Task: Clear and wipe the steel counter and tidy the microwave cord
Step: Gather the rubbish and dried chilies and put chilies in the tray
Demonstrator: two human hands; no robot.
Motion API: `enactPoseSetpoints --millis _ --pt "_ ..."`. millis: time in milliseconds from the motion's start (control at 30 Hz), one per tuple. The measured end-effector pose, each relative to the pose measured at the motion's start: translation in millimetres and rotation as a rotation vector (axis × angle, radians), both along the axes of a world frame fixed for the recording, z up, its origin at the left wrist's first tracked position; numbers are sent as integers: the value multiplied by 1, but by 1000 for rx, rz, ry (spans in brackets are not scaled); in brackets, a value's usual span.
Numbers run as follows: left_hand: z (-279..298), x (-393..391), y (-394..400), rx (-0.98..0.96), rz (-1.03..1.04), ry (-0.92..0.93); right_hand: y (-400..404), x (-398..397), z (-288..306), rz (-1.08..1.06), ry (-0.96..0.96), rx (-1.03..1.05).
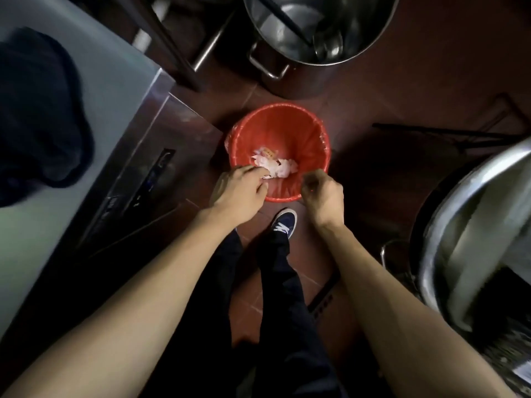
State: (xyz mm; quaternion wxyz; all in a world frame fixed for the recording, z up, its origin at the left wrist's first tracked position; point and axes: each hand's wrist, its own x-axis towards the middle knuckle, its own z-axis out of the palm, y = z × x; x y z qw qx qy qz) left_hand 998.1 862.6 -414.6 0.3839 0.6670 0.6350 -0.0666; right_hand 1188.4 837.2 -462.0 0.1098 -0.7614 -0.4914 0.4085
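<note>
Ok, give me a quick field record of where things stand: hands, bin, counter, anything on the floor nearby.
left hand: over the near rim of the bin, fingers curled, touching or pinching white scraps; grip unclear
right hand: loosely closed over the near right rim; nothing visible in it
red bin: on the tiled floor, lined, white paper scraps at the bottom
steel counter: at left, a dark cloth lying on it
large steel pot: on the floor beyond the bin, utensils inside
microwave cord: not in view
</note>
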Motion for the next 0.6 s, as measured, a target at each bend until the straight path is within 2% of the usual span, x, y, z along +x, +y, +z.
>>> enactPoseSetpoints --millis 233,467,600 --pt "-103 8 8 -184 96 -26 16 4 -108 -57 4 -33" --pt "-192 9 13 -207 62 -19 29 -2 -204 -263 114 29" --pt "-224 9 8 -230 51 -2 21 0 -247 -259 101 14"
